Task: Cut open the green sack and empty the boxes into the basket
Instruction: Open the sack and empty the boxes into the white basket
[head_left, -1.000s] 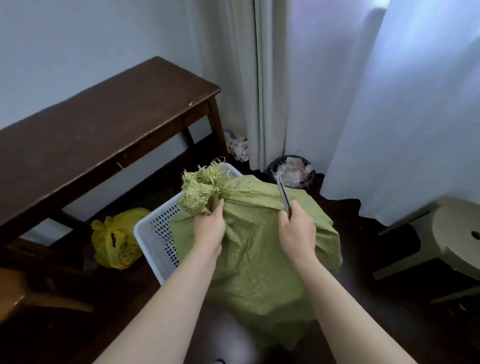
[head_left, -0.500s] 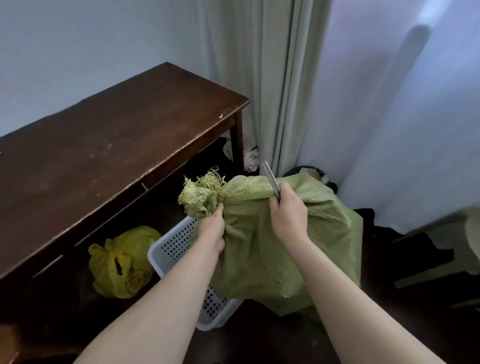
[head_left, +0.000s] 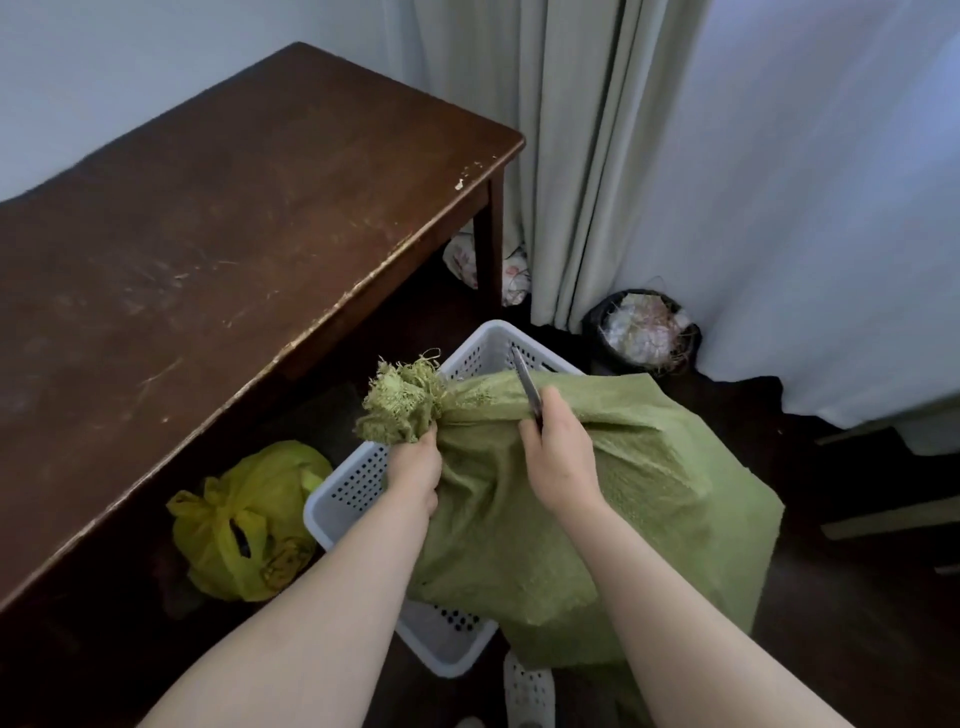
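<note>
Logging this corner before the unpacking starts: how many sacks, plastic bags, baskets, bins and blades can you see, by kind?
Sacks: 1, the green sack
Plastic bags: 1, the yellow plastic bag
Baskets: 1, the white basket
Bins: 1, the black bin
Blades: 1, the blade
Total: 5

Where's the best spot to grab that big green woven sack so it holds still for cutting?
Grip the big green woven sack at its gathered neck, just under the frayed tuft, coming from the left as the left hand does. The cloth bunches narrow there, fitting one grip, clear of the thin grey blade in the right hand.
</note>
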